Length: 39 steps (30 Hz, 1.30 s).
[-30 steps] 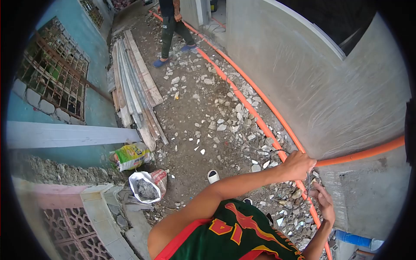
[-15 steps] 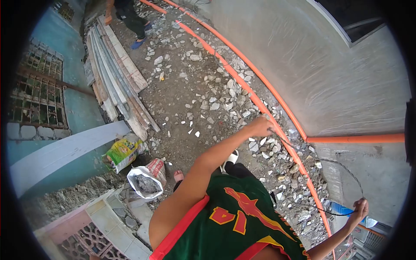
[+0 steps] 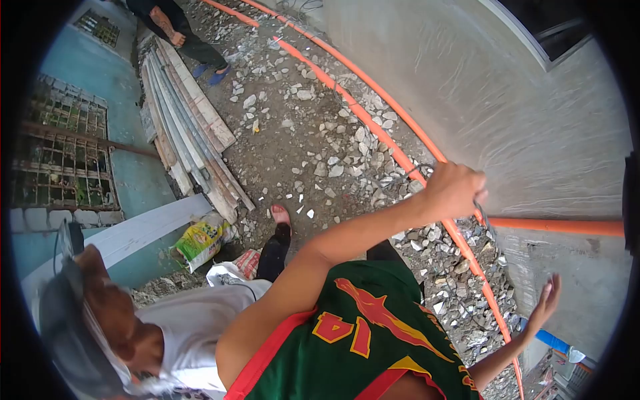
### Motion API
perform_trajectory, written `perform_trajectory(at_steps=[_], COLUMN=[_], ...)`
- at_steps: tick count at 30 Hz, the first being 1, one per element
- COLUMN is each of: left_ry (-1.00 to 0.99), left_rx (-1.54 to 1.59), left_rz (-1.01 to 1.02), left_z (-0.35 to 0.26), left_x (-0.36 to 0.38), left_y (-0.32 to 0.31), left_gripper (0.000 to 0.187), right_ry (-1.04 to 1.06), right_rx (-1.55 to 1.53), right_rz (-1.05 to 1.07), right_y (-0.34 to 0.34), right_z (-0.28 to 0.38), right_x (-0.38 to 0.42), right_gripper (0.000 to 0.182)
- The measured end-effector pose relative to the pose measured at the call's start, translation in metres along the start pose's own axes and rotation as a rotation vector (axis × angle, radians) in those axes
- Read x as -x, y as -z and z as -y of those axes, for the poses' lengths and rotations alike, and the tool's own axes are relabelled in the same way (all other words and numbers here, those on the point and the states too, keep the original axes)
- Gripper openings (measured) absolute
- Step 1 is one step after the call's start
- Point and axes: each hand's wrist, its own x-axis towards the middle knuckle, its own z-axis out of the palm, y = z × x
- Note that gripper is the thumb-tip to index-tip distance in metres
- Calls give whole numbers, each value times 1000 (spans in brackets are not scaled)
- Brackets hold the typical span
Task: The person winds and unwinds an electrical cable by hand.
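My left hand (image 3: 457, 192) is closed in front of the grey wall, above the orange pipe (image 3: 460, 240). A dark cord (image 3: 490, 223) hangs from its fingers toward the rubble, and part of it is hidden behind the hand. A thin dark line also runs across the pipe just left of that hand. Lower right, my right hand (image 3: 547, 303) is raised with its fingers stretched out and nothing in it. It is beside the wall, apart from the cord.
A second orange pipe (image 3: 393, 103) runs along the wall foot, beside broken stones (image 3: 333, 170). Long planks (image 3: 190, 113) lie at left. A person in a white shirt (image 3: 193, 327) is close at my left, near a yellow-green sack (image 3: 200, 240). Another person (image 3: 193, 40) stands farther off.
My right hand has let go of the cord and opened. My left hand has risen to the right, still gripping it. A person in white has come in at lower left.
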Motion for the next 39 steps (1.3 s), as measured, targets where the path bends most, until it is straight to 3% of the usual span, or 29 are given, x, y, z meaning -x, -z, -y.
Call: perform_trajectory(at_steps=[1, 4, 7, 10, 12, 14, 16, 18, 20, 22, 25, 26, 27, 28, 29, 31, 33, 35, 36, 39], left_ry=[-9, -27, -23, 24, 156, 143, 468, 542, 678, 648, 416, 327, 256, 305, 378, 174, 129, 102, 84, 49], left_rx=[-45, -22, 139, 154, 59, -2, -23, -92, -120, -199, -182, -178, -26, -233, -150, -107, -110, -86, -75, 26], left_rz=[59, 152, 205, 254, 456, 396, 326, 175, 64, -76, -171, -167, -137, 28, 129, 167, 137, 134, 130, 192], left_z=[-19, -23, 8, 87, 147, 215, 256, 282, 269, 249, 186, 162, 160, 120, 94, 85, 75, 92, 105, 167], left_x=[-2, -35, -47, -16, 17, 54, 68, 57, 8, -44, -123, -141, -149, -161, -164, -159, -158, -158, -158, -148], left_y=[-21, -70, -81, -114, -131, -140, -116, -83, -40, -5, 41, 46, 40, 46, 42, 9, -5, 9, 21, 69], left_gripper=[19, 20, 20, 15, 9, 17, 23, 31, 21, 31, 28, 26, 15, 11, 15, 17, 15, 13, 12, 13], right_ry=[82, 95, -193, -77, 118, 3, -14, -23, -45, -136, -252, -247, -84, 75, 233, 32, 326, 269, 149, 92], right_rx=[-281, -509, -512, -514, -437, -703, -490, -320, -228, -163, -216, -56, 619, 669, 709, -482, -485, -211, -270, -325], right_rz=[173, 1007, 885, 678, 602, 412, 327, 333, 392, 459, 467, 419, 434, 292, 139, 303, 551, 822, 775, 648], right_y=[-49, -131, -108, -67, -36, -8, 23, 38, 35, 27, -2, -17, -35, -70, -106, -181, -239, -272, -284, -307], right_z=[52, 111, 83, 55, 28, 5, -21, -41, -61, -74, -114, -133, -161, -142, -94, 70, 164, 204, 209, 186], right_x=[0, -26, -58, -96, -120, -133, -147, -156, -161, -171, -193, -202, -216, -220, -214, -199, -172, -171, -172, -182], right_gripper=[67, 51, 42, 41, 40, 39, 39, 36, 34, 30, 30, 28, 30, 35, 45, 59, 57, 42, 24, 31])
